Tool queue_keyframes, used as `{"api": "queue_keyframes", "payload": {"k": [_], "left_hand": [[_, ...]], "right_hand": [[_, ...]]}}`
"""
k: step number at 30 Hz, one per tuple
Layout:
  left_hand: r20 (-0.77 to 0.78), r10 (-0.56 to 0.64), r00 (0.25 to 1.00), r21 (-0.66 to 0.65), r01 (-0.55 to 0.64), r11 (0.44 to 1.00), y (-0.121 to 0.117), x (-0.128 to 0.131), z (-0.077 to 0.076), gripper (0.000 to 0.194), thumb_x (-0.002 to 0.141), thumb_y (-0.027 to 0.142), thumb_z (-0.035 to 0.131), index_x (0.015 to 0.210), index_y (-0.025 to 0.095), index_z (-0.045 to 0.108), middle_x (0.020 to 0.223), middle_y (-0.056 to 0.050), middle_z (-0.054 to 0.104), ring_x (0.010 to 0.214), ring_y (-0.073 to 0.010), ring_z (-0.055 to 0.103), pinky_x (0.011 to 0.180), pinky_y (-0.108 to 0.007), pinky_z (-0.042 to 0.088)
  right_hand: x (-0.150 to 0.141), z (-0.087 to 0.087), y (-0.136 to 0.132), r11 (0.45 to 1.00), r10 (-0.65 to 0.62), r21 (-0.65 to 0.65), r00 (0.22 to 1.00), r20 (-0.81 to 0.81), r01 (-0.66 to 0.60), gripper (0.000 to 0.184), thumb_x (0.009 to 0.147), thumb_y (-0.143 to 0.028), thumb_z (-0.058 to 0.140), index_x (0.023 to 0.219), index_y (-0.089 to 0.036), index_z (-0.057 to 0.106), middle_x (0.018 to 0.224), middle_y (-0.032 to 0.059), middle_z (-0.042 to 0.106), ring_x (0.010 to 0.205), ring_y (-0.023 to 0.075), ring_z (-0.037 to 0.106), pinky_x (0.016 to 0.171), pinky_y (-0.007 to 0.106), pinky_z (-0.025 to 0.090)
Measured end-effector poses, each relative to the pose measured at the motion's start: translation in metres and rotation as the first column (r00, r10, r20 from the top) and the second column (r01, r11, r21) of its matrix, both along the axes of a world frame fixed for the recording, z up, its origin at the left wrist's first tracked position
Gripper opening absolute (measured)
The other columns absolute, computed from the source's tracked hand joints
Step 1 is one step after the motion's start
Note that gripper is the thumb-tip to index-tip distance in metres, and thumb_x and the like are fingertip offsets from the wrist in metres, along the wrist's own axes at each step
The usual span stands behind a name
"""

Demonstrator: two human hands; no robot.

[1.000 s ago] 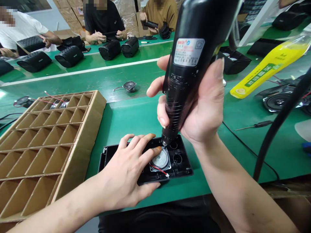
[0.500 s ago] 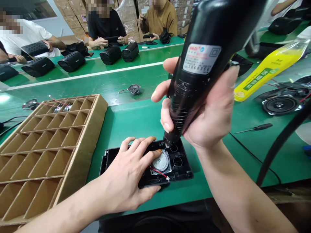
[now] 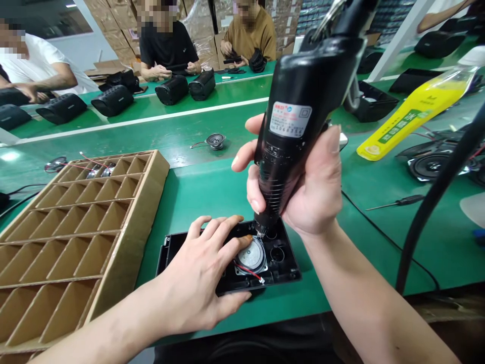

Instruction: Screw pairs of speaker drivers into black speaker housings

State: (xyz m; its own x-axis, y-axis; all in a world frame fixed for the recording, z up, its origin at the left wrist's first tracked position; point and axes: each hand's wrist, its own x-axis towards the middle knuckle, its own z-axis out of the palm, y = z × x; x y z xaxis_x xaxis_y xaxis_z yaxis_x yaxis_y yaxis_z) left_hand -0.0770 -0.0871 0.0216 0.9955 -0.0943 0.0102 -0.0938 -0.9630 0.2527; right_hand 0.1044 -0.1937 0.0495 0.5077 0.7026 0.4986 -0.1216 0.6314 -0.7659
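Cardboard tray (image 3: 154, 194) flanks panel (image 3: 288, 265); spread left grip (image 3: 210, 260) hides part; right grip (image 3: 317, 189) clamps driver (image 3: 282, 164).

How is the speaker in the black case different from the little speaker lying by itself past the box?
The speaker in the case shows its flat silver back, but the lone speaker shows its dark round front. The cased speaker has a hand resting on it; nothing touches the lone speaker. Both are small, with a wire coming out.

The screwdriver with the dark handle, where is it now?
In the head view, the screwdriver lies on the green table, at the right, below the yellow bottle.
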Motion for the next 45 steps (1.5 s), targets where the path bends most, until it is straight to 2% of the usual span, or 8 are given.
{"api": "queue_keyframes", "payload": {"k": [5,9,15,25,33,35,39,45], "left_hand": [[-0.027,-0.011,1.000,-0.002,0.011,1.000,0.0003,0.0006,0.0010,0.060,0.087,0.048,0.073,0.138,0.019,0.060,0.156,-0.021,0.049,0.143,-0.0403,0.046,0.117,-0.066,0.028],[-0.010,0.003,1.000,-0.008,-0.003,1.000,-0.0004,0.0004,0.0010,0.059,0.085,0.046,0.074,0.136,0.020,0.061,0.155,-0.022,0.050,0.143,-0.0404,0.046,0.117,-0.066,0.028],[0.017,0.003,1.000,-0.013,-0.003,1.000,-0.0013,-0.0002,-0.0009,0.060,0.083,0.045,0.076,0.135,0.020,0.061,0.155,-0.020,0.051,0.143,-0.0408,0.047,0.118,-0.066,0.029],[-0.013,-0.006,1.000,-0.003,0.006,1.000,-0.0008,0.0003,0.0011,0.060,0.085,0.044,0.074,0.138,0.019,0.060,0.156,-0.021,0.048,0.142,-0.0403,0.047,0.117,-0.065,0.029],[0.037,0.010,0.999,-0.026,-0.009,1.000,-0.0008,-0.0013,-0.0044,0.058,0.083,0.044,0.074,0.135,0.021,0.061,0.156,-0.018,0.049,0.141,-0.0396,0.048,0.118,-0.064,0.027],[0.042,0.009,0.999,-0.023,-0.008,1.000,-0.0007,-0.0011,-0.0044,0.058,0.083,0.044,0.074,0.135,0.022,0.061,0.156,-0.018,0.049,0.141,-0.0397,0.048,0.118,-0.063,0.027],[0.054,0.007,0.998,-0.021,-0.006,1.000,-0.0007,-0.0008,-0.0043,0.057,0.084,0.045,0.074,0.134,0.022,0.061,0.154,-0.018,0.051,0.141,-0.0397,0.047,0.117,-0.063,0.028],[0.046,0.010,0.999,-0.021,-0.009,1.000,-0.0010,-0.0010,-0.0041,0.059,0.084,0.044,0.074,0.136,0.022,0.060,0.154,-0.017,0.050,0.140,-0.0386,0.046,0.117,-0.063,0.027]], "right_hand": [[-0.0003,0.0000,-0.0010,1.000,-0.003,-0.003,1.000,-0.010,0.003,0.043,0.094,-0.070,0.064,0.097,-0.028,0.069,0.093,0.0026,0.072,0.045,0.0161,0.058,0.036,0.034,0.042],[-0.0007,0.0005,-0.0009,1.000,-0.010,0.000,1.000,-0.014,0.010,0.045,0.093,-0.070,0.065,0.110,-0.029,0.071,0.091,0.0031,0.072,0.044,0.0175,0.057,0.034,0.034,0.040],[-0.0012,-0.0013,-0.0004,0.999,-0.005,0.045,1.000,-0.012,0.006,0.044,0.096,-0.066,0.064,0.079,-0.025,0.065,0.088,0.0035,0.072,0.045,0.0168,0.058,0.035,0.033,0.040],[-0.0006,0.0033,-0.0039,1.000,-0.017,0.025,1.000,0.009,0.017,0.041,0.096,-0.065,0.064,0.085,-0.025,0.067,0.089,0.0032,0.072,0.046,0.0166,0.058,0.036,0.033,0.044],[-0.0015,-0.0003,-0.0029,1.000,-0.027,0.009,1.000,0.010,0.027,0.048,0.091,-0.072,0.065,0.078,-0.026,0.060,0.090,0.0026,0.074,0.045,0.0157,0.057,0.035,0.031,0.042],[-0.0018,-0.0010,-0.0026,1.000,-0.016,0.017,1.000,0.008,0.016,0.045,0.091,-0.071,0.066,0.084,-0.027,0.065,0.090,0.0025,0.074,0.045,0.0159,0.057,0.035,0.032,0.041],[-0.0027,-0.0025,-0.0026,0.999,-0.019,0.034,1.000,0.008,0.019,0.046,0.093,-0.071,0.064,0.110,-0.029,0.072,0.089,0.0029,0.073,0.044,0.0165,0.057,0.034,0.033,0.042],[-0.0025,-0.0030,-0.0029,0.999,-0.033,0.038,0.999,-0.003,0.033,0.044,0.096,-0.069,0.061,0.109,-0.029,0.074,0.089,0.0036,0.073,0.045,0.0169,0.058,0.035,0.034,0.041]]}}
